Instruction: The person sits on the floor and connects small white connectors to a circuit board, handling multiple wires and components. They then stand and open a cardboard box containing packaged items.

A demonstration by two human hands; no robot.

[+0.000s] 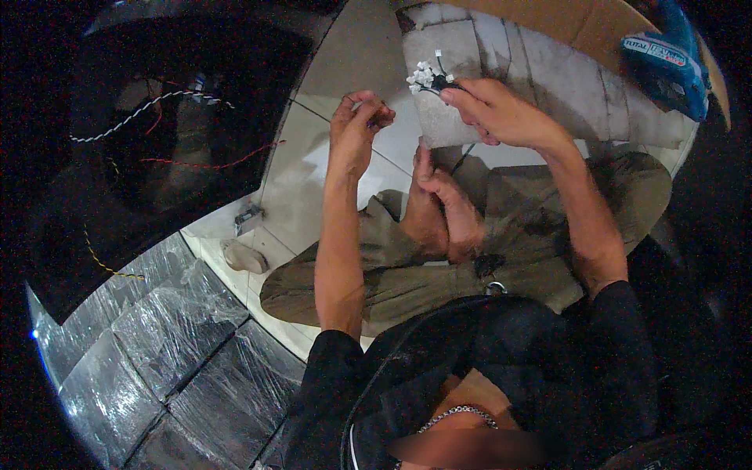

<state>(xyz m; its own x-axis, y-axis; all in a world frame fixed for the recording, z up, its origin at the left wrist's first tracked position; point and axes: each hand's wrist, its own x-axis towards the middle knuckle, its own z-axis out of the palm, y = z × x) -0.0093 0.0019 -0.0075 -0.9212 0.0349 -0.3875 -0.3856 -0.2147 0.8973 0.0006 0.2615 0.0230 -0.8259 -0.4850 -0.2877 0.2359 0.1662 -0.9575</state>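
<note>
In my right hand (501,113) is a bunch of small white plug connectors (427,77) on short black wires. The thumb and fingers close round the wires, and the white plug ends stick out to the left, one pointing upward. My left hand (359,133) is raised to the left of the bunch, apart from it. Its fingers are curled in with the thumb against them; whether something tiny is pinched there cannot be made out. Both hands are above the pale tiled floor (313,157), beyond my crossed legs and bare feet.
At the left, a black panel (258,86) bears twisted wires: black-and-white (149,110), red (211,165) and yellow-black (102,262). Plastic-wrapped dark slabs (188,352) lie lower left. A whitish wrapped block (533,86), brown cardboard (580,23) and a blue object (674,78) are upper right.
</note>
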